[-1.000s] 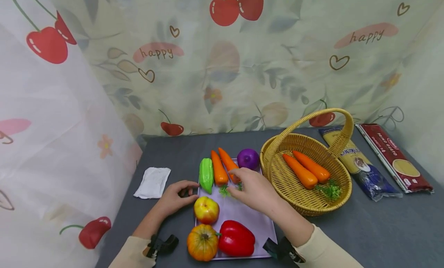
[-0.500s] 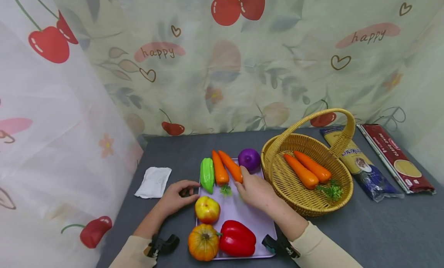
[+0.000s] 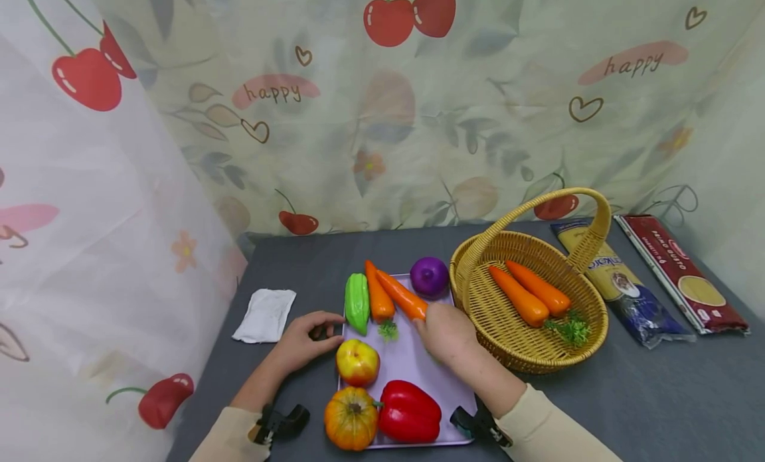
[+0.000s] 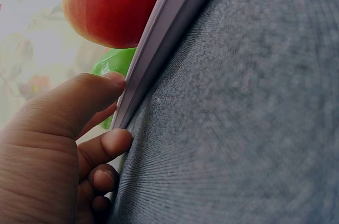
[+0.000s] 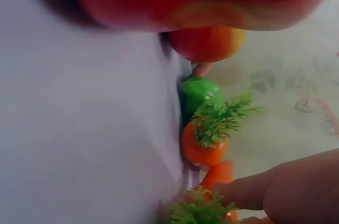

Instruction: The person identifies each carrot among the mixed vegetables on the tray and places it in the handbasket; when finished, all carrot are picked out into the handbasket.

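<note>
In the head view my right hand (image 3: 451, 332) grips an orange carrot (image 3: 400, 295) by its leafy end, over the lavender tray (image 3: 409, 359). The carrot slants, with its tip lying against a second carrot (image 3: 379, 296). In the right wrist view the held carrot's green leaves (image 5: 198, 211) poke out beside my fingers. My left hand (image 3: 305, 342) rests at the tray's left edge. Its thumb and fingertips touch the rim in the left wrist view, fingers loosely bent. A ridged green vegetable (image 3: 356, 303) and a yellow-red apple-like fruit (image 3: 358, 362) lie near it.
The tray also bears a purple onion (image 3: 429, 277), a red bell pepper (image 3: 410, 411) and a small pumpkin (image 3: 351, 418). On the right stands a handled wicker basket (image 3: 472, 309) with two carrots (image 3: 526, 296). Beyond it are pasta packs (image 3: 681, 273). A white cloth (image 3: 265, 316) lies left.
My right hand has closed on the right-hand carrot and drawn its leafy end right and toward me, so the carrot now slants more. My left hand has stayed put.
</note>
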Demonstrator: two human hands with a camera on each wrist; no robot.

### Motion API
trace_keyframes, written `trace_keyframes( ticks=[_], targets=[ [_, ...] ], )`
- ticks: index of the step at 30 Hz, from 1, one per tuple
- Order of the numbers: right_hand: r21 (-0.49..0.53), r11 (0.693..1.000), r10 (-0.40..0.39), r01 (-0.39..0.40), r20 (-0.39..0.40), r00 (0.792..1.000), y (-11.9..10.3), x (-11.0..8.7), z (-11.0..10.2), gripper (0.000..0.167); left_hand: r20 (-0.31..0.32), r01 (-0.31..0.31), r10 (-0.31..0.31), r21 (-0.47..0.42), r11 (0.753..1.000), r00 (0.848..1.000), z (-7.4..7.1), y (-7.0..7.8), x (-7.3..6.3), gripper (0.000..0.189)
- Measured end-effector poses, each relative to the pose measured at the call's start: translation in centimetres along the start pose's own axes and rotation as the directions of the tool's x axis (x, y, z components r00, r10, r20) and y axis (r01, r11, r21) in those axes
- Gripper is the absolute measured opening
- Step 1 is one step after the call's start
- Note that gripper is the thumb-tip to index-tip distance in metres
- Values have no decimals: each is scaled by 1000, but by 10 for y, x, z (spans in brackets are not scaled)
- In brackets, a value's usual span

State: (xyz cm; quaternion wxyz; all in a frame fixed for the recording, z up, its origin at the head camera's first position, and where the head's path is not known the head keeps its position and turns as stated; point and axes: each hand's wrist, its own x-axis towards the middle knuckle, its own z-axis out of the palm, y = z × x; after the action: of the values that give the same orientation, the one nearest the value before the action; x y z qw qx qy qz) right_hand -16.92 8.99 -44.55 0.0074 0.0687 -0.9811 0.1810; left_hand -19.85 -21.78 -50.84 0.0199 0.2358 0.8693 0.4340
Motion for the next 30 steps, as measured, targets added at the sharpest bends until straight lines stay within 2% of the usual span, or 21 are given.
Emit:
trace_keyframes(
  ticks=[8,13,20,25,30],
  targets=[
    [39,999,29,-28,-24,999,2,2,7,34,2,16,-16,0,1000,1000,-1,2,-1,29],
    [56,998,46,-42,-63,997,-1,0,0,38,5,29,-29,4,1000,1000,-1,3,-1,29],
    [109,994,18,2,-179,984,-12,-12,-28,39,6,26,-26,10,1000,1000,-1,1,-1,29],
    [122,992,-13,37,-187,982,-20,-27,-54,45,6,18,-18,12,1000,1000,-1,-1,0,29],
    [196,979,-21,57,-179,984,-23,-42,-80,51,5,16,-16,8,1000,1000,0,-1,0,29]
  ],
)
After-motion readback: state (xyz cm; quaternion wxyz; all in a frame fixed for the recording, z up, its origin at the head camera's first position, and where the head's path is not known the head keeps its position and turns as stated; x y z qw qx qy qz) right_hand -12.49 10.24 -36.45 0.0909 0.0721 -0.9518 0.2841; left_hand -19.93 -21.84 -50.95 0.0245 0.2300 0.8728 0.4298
